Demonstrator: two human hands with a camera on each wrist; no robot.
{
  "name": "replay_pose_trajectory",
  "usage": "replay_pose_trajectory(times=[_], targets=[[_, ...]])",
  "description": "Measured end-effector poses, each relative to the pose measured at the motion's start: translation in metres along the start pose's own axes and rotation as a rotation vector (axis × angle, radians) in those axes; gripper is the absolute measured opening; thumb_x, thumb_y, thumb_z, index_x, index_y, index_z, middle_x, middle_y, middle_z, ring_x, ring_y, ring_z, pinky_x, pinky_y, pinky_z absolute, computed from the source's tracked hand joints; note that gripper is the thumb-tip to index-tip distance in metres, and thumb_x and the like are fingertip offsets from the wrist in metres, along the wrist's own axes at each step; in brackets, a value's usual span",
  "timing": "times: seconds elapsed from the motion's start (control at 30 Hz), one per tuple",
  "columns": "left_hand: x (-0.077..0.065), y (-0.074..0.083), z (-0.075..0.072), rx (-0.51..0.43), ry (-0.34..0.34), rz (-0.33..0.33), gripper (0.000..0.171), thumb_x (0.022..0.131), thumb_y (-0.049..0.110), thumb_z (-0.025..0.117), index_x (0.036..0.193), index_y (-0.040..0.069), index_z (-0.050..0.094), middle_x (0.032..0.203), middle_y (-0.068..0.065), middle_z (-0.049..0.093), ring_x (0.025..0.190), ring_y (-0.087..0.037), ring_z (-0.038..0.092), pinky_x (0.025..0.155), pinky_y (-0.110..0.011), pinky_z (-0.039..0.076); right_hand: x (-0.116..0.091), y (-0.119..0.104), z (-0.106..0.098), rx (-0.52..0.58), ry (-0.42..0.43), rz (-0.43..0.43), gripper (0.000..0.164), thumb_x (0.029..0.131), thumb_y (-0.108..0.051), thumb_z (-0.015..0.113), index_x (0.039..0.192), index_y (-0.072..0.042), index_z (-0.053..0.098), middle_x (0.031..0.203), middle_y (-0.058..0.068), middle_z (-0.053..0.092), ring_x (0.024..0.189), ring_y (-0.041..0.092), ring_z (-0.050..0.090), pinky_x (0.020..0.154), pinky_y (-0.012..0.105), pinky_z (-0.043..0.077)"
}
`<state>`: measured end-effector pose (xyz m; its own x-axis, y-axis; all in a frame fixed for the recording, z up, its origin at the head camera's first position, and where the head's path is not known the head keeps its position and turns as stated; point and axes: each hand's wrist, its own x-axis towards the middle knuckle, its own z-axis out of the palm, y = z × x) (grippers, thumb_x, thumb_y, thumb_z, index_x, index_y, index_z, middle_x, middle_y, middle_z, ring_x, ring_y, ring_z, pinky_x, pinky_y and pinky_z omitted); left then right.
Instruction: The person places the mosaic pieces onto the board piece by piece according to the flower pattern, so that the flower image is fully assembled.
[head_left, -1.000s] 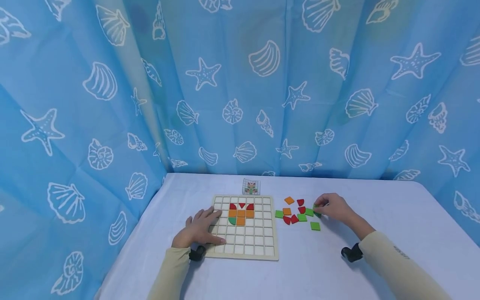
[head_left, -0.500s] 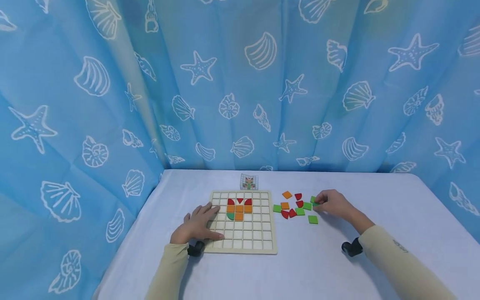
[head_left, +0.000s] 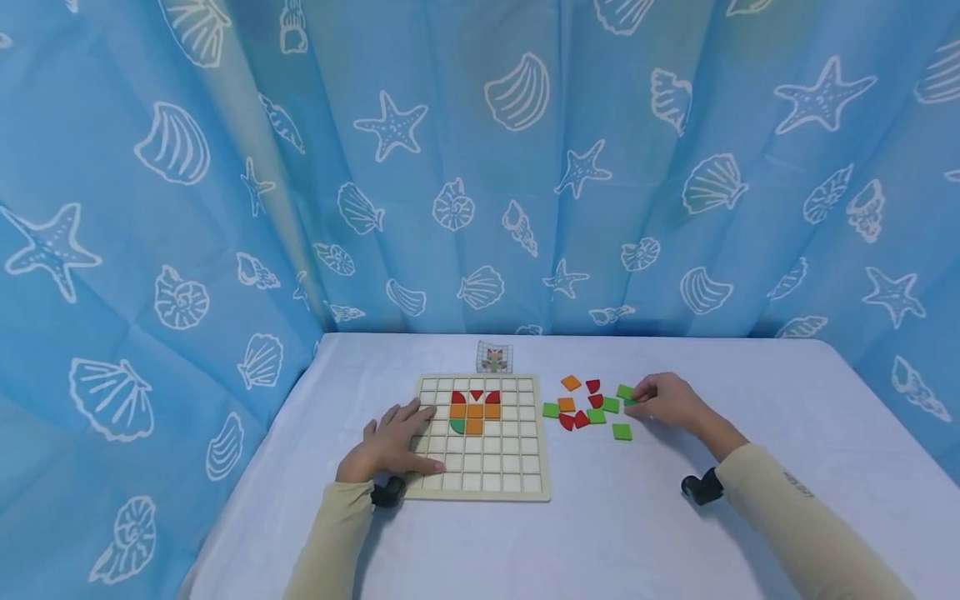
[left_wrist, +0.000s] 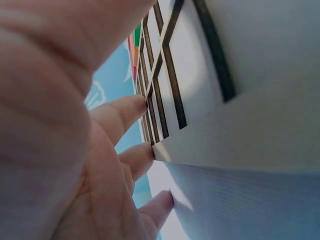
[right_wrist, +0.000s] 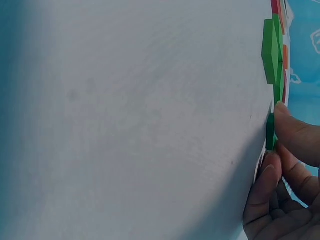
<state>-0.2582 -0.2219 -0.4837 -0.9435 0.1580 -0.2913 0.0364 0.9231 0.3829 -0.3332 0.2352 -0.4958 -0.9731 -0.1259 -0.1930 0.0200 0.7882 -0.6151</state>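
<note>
— How are the two hands placed?
— They are held well apart. The left hand [head_left: 393, 442] is laid flat-fingered and spread across the left edge of the pale gridded board [head_left: 480, 497], and nothing is grasped by it. By the right hand [head_left: 670, 404], a dark green piece [right_wrist: 270, 131] is pinched between thumb and fingers, beyond the board's right side.

— Is that piece lifted from the white table [head_left: 570, 542]?
— It is seen close to the cloth (whether contact is made cannot be told, since it is partly covered by the fingertips).

— What is set on the board?
— Two red quarter-rounds are placed with a red triangle [head_left: 477, 395] between them; below these a row of three orange squares is seated, with a fourth under the middle one. A green quarter-round [head_left: 457, 426] is fitted beside that fourth square, on its left.

— And around it?
— Between board and right hand, green squares, red pieces and orange squares are scattered. A light green square [head_left: 625, 391] is found just beside the right fingertips. A small patterned card [head_left: 495, 357] is positioned behind the board, and the table is backed by a blue shell-printed curtain [head_left: 465, 167].
</note>
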Motion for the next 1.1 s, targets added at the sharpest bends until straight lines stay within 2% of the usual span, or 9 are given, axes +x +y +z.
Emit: replay_pose_trajectory(times=[0.23,0.4,0.9,1.1], targets=[[-0.006,0.002,0.007,-0.011,-0.025,0.011,0.104,0.070,0.057,0.083,0.155,0.025,0.034,0.165,-0.009,0.022,0.151,-0.041,0.014,0.115,-0.072,0.010,-0.009,0.008,0.004,-0.019,-0.028,0.063,0.034,0.083,-0.029,0.079,0.099,-0.002,0.066,0.096,0.013,0.062,0.087,0.024,0.054,0.070,0.030,0.051],[-0.007,0.005,0.001,-0.007,-0.017,0.015,0.103,0.070,0.056,0.083,0.155,0.024,0.034,0.165,-0.010,0.022,0.151,-0.041,0.014,0.115,-0.072,0.010,-0.008,0.005,0.004,-0.017,-0.010,0.041,0.035,0.084,-0.029,0.077,0.101,-0.002,0.065,0.097,0.012,0.062,0.088,0.024,0.054,0.071,0.031,0.051],[-0.001,0.003,-0.002,-0.004,-0.007,0.006,0.103,0.071,0.055,0.084,0.155,0.023,0.034,0.165,-0.011,0.022,0.151,-0.041,0.014,0.114,-0.073,0.011,-0.002,-0.004,-0.001,-0.016,0.004,-0.015,0.032,0.085,-0.023,0.076,0.105,-0.003,0.063,0.095,0.012,0.061,0.088,0.025,0.054,0.073,0.030,0.050],[0.000,0.001,-0.004,0.000,-0.010,0.008,0.103,0.071,0.056,0.083,0.155,0.024,0.033,0.165,-0.011,0.022,0.151,-0.041,0.013,0.115,-0.072,0.010,-0.004,-0.009,-0.005,0.004,0.005,-0.035,0.025,0.088,-0.020,0.072,0.106,-0.004,0.065,0.095,0.010,0.063,0.082,0.021,0.057,0.069,0.028,0.052]])
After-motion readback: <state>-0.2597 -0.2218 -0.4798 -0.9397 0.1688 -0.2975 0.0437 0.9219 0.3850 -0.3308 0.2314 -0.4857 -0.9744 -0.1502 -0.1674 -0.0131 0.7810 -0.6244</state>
